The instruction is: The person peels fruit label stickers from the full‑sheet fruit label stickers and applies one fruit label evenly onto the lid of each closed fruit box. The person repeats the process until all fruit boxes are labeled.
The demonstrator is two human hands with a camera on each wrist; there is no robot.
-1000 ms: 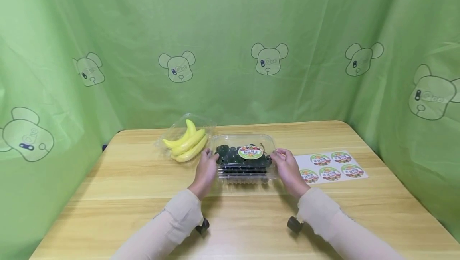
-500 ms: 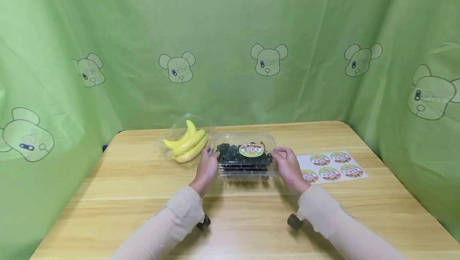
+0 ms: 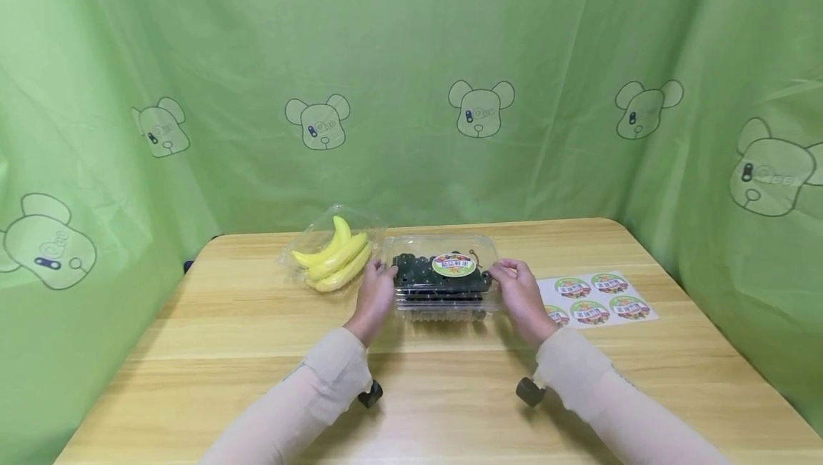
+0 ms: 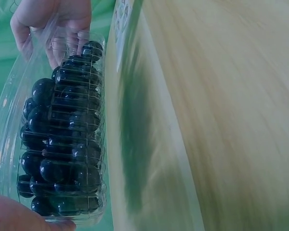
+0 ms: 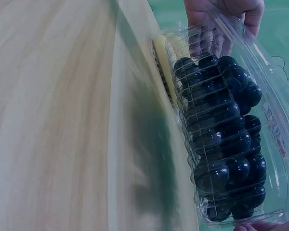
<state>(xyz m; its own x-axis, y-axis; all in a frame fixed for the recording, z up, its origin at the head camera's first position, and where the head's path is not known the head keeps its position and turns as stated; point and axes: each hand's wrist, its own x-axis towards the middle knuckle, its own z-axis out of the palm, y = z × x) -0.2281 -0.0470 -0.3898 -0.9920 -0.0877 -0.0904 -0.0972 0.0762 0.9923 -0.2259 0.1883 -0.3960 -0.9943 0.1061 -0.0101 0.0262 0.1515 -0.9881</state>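
Note:
A clear plastic clamshell box [image 3: 444, 243] of dark grapes [image 3: 414, 268] is in front of me in the head view, its lid down. An oval fruit label [image 3: 454, 265] sits on the lid. My left hand [image 3: 376, 301] grips the left end, thumb on top. At the other end my right hand [image 3: 522, 299] holds it the same way. The left wrist view shows the ribbed side wall with round grapes [image 4: 43, 120] behind it and the right hand's fingers at the far end. Whether the box's base touches the table is unclear.
Bananas [image 3: 341, 258] in clear plastic packaging lie behind and left of the box. To the right is a white sheet of round fruit stickers [image 3: 590, 311], partly covered by my right hand. A green curtain [image 3: 398, 179] surrounds the wooden table [image 3: 444, 393].
Both hands have shifted the box of grapes slightly to the right and a little away from me. Their hold on its ends stays the same. Bananas and stickers stay in place.

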